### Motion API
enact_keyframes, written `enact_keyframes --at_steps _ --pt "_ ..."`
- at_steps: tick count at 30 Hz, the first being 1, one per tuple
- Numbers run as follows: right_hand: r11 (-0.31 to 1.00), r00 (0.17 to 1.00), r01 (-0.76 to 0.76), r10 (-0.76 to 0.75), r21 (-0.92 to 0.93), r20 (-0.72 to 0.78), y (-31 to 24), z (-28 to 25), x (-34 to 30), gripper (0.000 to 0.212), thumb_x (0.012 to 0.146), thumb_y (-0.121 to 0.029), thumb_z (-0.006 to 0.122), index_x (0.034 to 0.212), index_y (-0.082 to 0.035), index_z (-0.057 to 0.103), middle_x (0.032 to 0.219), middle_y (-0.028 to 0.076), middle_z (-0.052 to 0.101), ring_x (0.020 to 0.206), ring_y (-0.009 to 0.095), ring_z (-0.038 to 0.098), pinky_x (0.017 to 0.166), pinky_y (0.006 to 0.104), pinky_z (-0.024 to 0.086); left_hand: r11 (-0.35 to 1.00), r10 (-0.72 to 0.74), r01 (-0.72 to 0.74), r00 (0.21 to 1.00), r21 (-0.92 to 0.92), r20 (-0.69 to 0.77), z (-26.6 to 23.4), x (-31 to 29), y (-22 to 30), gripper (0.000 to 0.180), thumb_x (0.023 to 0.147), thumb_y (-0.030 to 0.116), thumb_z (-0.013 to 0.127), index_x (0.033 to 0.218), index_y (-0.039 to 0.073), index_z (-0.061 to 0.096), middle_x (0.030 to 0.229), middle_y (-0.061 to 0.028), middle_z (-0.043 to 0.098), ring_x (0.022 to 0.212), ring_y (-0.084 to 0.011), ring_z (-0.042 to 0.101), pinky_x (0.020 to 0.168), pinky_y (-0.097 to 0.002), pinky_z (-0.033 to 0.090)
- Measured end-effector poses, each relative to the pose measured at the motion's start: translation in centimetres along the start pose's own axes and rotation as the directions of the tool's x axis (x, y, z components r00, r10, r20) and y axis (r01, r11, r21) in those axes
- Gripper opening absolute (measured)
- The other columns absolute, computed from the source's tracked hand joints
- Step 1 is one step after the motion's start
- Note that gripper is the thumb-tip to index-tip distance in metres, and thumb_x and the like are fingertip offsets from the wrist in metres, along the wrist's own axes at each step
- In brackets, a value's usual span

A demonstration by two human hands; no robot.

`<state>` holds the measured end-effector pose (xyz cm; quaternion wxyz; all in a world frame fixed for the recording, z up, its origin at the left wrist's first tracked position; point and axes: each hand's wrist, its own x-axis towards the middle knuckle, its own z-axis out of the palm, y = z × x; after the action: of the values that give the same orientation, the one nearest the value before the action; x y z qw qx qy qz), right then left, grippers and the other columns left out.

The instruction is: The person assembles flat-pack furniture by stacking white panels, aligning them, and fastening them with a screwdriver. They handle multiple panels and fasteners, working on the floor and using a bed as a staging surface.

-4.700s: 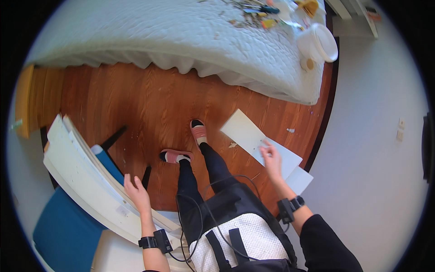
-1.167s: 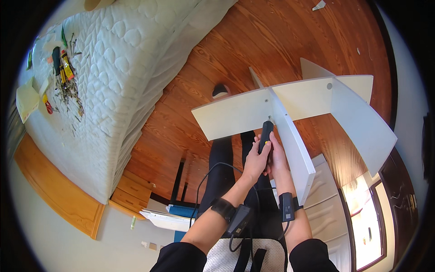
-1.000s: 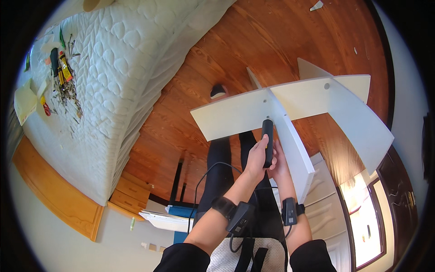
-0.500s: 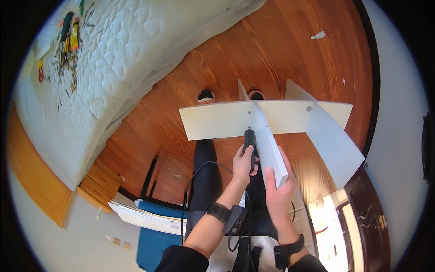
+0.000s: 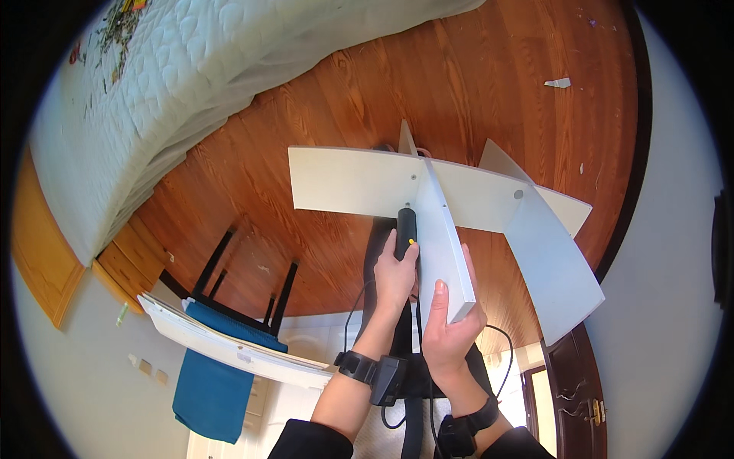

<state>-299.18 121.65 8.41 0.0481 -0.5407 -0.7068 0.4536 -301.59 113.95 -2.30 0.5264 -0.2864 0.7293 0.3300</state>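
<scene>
A black cylindrical screwdriver (image 5: pixel 407 225), seemingly a powered one, is wrapped by the fingers of my left hand (image 5: pixel 394 274). Its front end points at a screw hole in a long white board (image 5: pixel 344 180), right beside the joint with a crossing white panel (image 5: pixel 445 249). Whether the bit sits in a screw is hidden. My right hand (image 5: pixel 447 336) grips the near end of that crossing panel, thumb on the left face and fingers around the right side. Another pale panel (image 5: pixel 552 264) crosses the long board farther right.
At the upper left, a quilted white mattress (image 5: pixel 183 92) bears scattered small hardware (image 5: pixel 118 38). A blue-covered chair (image 5: pixel 214 398) with black legs stands lower left, white boards (image 5: pixel 237 353) lying across it. A white scrap (image 5: pixel 558 83) lies on the wooden floor (image 5: pixel 459 76). A dark door (image 5: pixel 577 390) is at lower right.
My view has shifted, showing more of the chair. The joined boards have tilted slightly, their right end lower. Both hands keep their holds, and the screwdriver stays near the joint.
</scene>
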Motion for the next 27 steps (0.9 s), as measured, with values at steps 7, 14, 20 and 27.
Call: enact_keyframes --at_steps 7,14,20,27 --pt "0.999 0.999 0.035 -0.034 -0.028 0.005 0.0 -0.1 0.1 0.042 0.088 -0.006 0.053 0.128 0.007 0.046 0.119 0.022 0.059 0.101 0.034 0.064 0.082 0.0347 0.052 0.995 -0.059 0.062 0.997 -0.082 0.04 -0.1 -0.1 0.4 0.057 0.086 0.019 0.06 0.137 0.001 0.041 0.061 -0.0054 0.056 0.039 -0.0114 0.047 0.035 -0.0278 0.036" --pt "1.0 1.0 -0.01 0.01 -0.005 0.02 -0.1 -0.2 0.0 0.043 0.087 -0.004 0.053 0.128 0.008 0.046 0.12 0.022 0.058 0.102 0.034 0.063 0.083 0.0352 0.052 0.986 -0.064 0.07 0.997 -0.149 0.051 0.1 0.0 0.5 0.057 0.087 0.017 0.06 0.138 0.0 0.041 0.059 -0.0033 0.053 0.038 -0.0099 0.043 0.034 -0.027 0.035" --pt "0.999 0.999 -0.044 0.044 0.006 0.025 0.0 -0.2 -0.1 0.044 0.087 -0.005 0.052 0.129 0.007 0.045 0.121 0.022 0.058 0.104 0.034 0.063 0.085 0.0356 0.051 0.989 -0.081 0.084 0.996 -0.122 0.029 0.1 -0.1 0.5 0.055 0.088 0.02 0.06 0.136 0.001 0.043 0.059 -0.0038 0.053 0.036 -0.0102 0.042 0.034 -0.0274 0.033" --pt "1.0 1.0 -0.02 0.02 0.009 0.019 0.0 -0.1 0.0 0.044 0.087 -0.004 0.052 0.129 0.008 0.045 0.119 0.022 0.059 0.1 0.031 0.065 0.083 0.0341 0.052 0.948 -0.212 0.242 0.965 -0.209 0.155 -0.8 -0.4 1.5 0.045 0.092 0.037 0.055 0.115 -0.001 0.056 0.055 -0.0044 0.049 0.034 -0.0123 0.044 0.032 -0.0275 0.035"
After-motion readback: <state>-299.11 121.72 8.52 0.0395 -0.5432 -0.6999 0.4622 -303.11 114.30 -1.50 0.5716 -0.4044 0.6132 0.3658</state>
